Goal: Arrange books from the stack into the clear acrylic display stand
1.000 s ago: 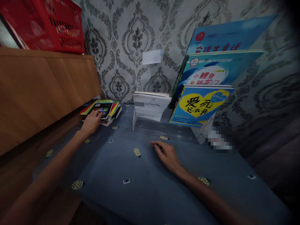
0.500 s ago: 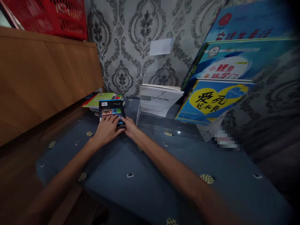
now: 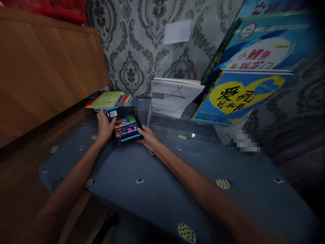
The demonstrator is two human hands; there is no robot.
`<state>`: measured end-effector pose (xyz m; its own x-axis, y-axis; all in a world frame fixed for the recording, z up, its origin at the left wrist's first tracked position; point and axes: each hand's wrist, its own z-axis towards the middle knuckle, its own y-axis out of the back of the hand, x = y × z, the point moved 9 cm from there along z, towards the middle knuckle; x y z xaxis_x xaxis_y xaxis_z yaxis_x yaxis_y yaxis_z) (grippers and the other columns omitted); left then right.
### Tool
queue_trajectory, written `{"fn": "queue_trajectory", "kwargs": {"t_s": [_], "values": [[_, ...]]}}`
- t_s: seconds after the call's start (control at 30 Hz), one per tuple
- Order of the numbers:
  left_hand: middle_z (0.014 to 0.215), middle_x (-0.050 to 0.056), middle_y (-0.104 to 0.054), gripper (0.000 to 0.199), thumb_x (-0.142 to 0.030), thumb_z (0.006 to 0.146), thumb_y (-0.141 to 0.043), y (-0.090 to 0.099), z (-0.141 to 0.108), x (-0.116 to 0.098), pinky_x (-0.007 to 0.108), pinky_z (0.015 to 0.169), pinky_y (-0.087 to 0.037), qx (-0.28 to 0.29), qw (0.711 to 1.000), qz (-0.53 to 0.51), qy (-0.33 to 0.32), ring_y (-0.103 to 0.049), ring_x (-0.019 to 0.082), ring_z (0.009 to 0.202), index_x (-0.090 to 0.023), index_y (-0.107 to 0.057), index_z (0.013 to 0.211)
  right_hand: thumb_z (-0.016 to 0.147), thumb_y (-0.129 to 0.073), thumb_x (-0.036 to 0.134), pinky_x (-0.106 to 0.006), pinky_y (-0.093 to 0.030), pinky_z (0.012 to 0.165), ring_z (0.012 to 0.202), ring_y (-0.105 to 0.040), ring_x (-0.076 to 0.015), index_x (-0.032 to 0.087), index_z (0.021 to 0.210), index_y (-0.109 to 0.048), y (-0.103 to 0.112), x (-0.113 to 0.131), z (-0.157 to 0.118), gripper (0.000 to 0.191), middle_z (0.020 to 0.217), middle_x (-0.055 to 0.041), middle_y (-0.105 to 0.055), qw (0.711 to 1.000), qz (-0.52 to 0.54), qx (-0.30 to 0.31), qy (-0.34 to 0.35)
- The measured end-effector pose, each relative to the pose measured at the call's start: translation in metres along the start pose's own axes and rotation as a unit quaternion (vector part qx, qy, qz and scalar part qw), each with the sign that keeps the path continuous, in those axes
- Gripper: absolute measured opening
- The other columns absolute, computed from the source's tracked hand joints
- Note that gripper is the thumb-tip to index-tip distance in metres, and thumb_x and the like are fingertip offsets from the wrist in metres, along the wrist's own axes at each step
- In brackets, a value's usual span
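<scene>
A black book [image 3: 125, 130] with a barcode and rows of small coloured pictures on its cover is held between my two hands, tilted, at the far left of the table. My left hand [image 3: 105, 125] grips its left edge, thumb on the cover. On the lower right edge my right hand [image 3: 149, 138] is closed, thumb on top and fingers underneath. Just behind the book lies a stack of books [image 3: 106, 100], a green one on top. To the right, a clear acrylic stand [image 3: 175, 127] holds a white booklet [image 3: 175, 98].
Blue picture books [image 3: 236, 96] stand upright at the right of the stand. A grey-blue patterned cloth [image 3: 162, 183] covers the table. A wooden cabinet [image 3: 50, 74] with a red basket [image 3: 68, 12] rises at the left. A blurred-out item [image 3: 246, 142] lies at the right.
The black book has been lifted and turned at an angle. My left hand has gone from lying on its cover to gripping its left edge; my right hand stays on the right edge. The view has dipped.
</scene>
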<state>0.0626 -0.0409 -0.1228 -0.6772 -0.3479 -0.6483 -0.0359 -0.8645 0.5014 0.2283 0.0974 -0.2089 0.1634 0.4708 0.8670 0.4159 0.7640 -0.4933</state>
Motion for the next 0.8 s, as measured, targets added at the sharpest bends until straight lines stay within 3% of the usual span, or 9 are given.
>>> {"fn": "queue_trajectory", "kwargs": {"t_s": [0.07,0.13,0.27,0.37,0.5,0.67,0.8], "values": [[0.117,0.012,-0.062,0.057,-0.031,0.082,-0.064,-0.008,-0.005,0.016,0.041,0.094,-0.055,0.012,0.992,-0.103,0.078,-0.066,0.026,0.109,-0.019,-0.045,0.134,0.08,-0.079,0.038,-0.035,-0.064,0.072,0.077,-0.068,-0.0165,0.023,0.094,-0.063,0.004,0.002,-0.009,0.026,0.083,0.0013,-0.072,1.0,-0.019,0.008,0.005],[0.102,0.006,-0.067,0.042,-0.029,0.079,-0.063,-0.023,-0.014,0.024,0.035,0.082,-0.058,0.058,0.961,-0.226,0.15,-0.069,0.021,0.092,-0.019,-0.053,0.119,0.079,-0.08,0.042,-0.034,-0.063,0.071,0.076,-0.068,-0.0164,0.022,0.095,-0.063,0.01,0.004,-0.022,0.03,0.084,0.001,-0.072,0.999,-0.038,0.014,0.005],[0.076,-0.001,-0.065,0.026,-0.028,0.073,-0.068,-0.047,-0.037,0.014,0.026,0.061,-0.053,0.148,0.891,-0.364,0.226,-0.065,0.015,0.066,-0.019,-0.057,0.094,0.073,-0.083,0.046,-0.029,-0.059,0.068,0.075,-0.067,-0.0154,0.021,0.093,-0.066,0.019,0.008,-0.056,0.036,0.081,0.0017,-0.07,0.997,-0.073,0.035,-0.004],[0.073,-0.003,-0.065,0.032,-0.031,0.069,-0.074,-0.055,-0.054,-0.001,0.022,0.051,-0.046,0.202,0.872,-0.375,0.241,-0.062,0.014,0.059,-0.021,-0.055,0.092,0.069,-0.087,0.044,-0.027,-0.057,0.075,0.077,-0.068,-0.0141,0.02,0.095,-0.067,0.025,0.013,-0.082,0.04,0.083,0.0018,-0.072,0.995,-0.089,0.04,-0.009],[0.076,-0.003,-0.067,0.038,-0.033,0.066,-0.079,-0.068,-0.079,-0.023,0.021,0.049,-0.047,0.301,0.843,-0.366,0.254,-0.062,0.013,0.057,-0.021,-0.055,0.093,0.072,-0.084,0.046,-0.03,-0.056,0.074,0.073,-0.069,-0.015,0.021,0.098,-0.065,0.041,0.017,-0.105,0.04,0.081,0.0013,-0.073,0.993,-0.116,0.007,-0.015],[0.075,-0.002,-0.068,0.043,-0.039,0.067,-0.08,-0.081,-0.108,-0.048,0.019,0.048,-0.048,0.394,0.816,-0.346,0.243,-0.065,0.014,0.06,-0.02,-0.057,0.098,0.074,-0.08,0.046,-0.028,-0.055,0.069,0.072,-0.068,-0.015,0.023,0.1,-0.062,0.064,0.027,-0.11,0.039,0.078,0.0027,-0.071,0.989,-0.137,-0.045,0.029],[0.073,-0.002,-0.068,0.048,-0.045,0.069,-0.08,-0.093,-0.123,-0.062,0.017,0.043,-0.044,0.439,0.808,-0.325,0.222,-0.065,0.013,0.058,-0.02,-0.056,0.102,0.075,-0.077,0.047,-0.033,-0.056,0.075,0.075,-0.071,-0.0181,0.024,0.102,-0.06,0.083,0.04,-0.113,0.04,0.082,0.0011,-0.074,0.978,-0.167,-0.094,0.084]]}}
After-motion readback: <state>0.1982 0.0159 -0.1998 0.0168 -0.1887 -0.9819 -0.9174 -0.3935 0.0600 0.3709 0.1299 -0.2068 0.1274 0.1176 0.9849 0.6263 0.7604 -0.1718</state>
